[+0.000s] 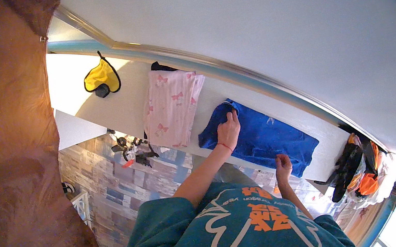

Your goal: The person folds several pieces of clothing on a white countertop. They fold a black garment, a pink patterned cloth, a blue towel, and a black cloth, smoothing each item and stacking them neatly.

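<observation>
A blue garment (262, 132), folded into a long rectangle, lies on a white ledge (121, 109). My left hand (229, 131), with a red string on its wrist, rests on the garment's neckline end, its fingers at the collar. My right hand (283, 166) is at the garment's lower edge near the other end, fingers curled; whether it pinches the cloth cannot be told. To the left lies a folded pink cloth (174, 108) with a bow print, a black item showing behind its top edge. Further left is a yellow cloth (100, 77) with black edging.
A pile of black, orange and white items (363, 174) sits at the right end. Dark straps or clothing scraps (133, 150) lie on the patterned floor (114, 188). A large brown curtain-like cloth (14, 154) hangs at the left. A white wall (264, 26) rises behind the ledge.
</observation>
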`<state>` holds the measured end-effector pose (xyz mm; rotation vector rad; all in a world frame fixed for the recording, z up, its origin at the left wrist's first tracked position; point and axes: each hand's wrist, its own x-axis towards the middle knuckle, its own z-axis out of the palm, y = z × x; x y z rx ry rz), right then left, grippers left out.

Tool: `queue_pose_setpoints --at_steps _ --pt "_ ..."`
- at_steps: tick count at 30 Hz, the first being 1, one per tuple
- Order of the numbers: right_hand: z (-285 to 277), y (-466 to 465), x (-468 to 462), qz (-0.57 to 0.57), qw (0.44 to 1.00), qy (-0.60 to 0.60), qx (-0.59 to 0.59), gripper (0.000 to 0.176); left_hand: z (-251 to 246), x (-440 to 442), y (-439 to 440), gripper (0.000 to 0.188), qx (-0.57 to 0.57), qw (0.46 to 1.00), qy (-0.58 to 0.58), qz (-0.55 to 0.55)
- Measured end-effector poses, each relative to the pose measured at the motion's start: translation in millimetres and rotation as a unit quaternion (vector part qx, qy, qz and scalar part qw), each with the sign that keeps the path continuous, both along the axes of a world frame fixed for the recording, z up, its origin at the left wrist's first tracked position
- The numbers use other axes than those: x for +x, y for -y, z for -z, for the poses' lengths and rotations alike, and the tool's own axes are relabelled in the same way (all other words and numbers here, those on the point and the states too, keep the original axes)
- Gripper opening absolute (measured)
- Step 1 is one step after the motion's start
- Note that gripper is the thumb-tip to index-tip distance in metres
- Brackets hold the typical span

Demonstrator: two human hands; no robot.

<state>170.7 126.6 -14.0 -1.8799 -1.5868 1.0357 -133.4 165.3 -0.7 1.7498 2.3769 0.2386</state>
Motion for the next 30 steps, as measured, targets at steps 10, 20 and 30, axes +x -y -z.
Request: queue_pose_setpoints --at_steps 10,20,30 --pt "31.5 15.8 40.1 0.058 0.991 -0.114 -0.028 0.005 0.7 -43.9 -2.0 0.022 0.156 0.936 0.280 -0.143" --pt "14.4 0.4 49.7 0.397 0.816 -0.312 -0.282 0.051 0.6 -80.6 2.1 0.047 -0.036 0.805 0.536 -0.252" --pt "19.5 -46.7 90.0 0.513 0.677 -0.468 -0.245 0.042 11.6 -91.4 -5.3 0.037 -0.084 0.789 0.564 -0.230"
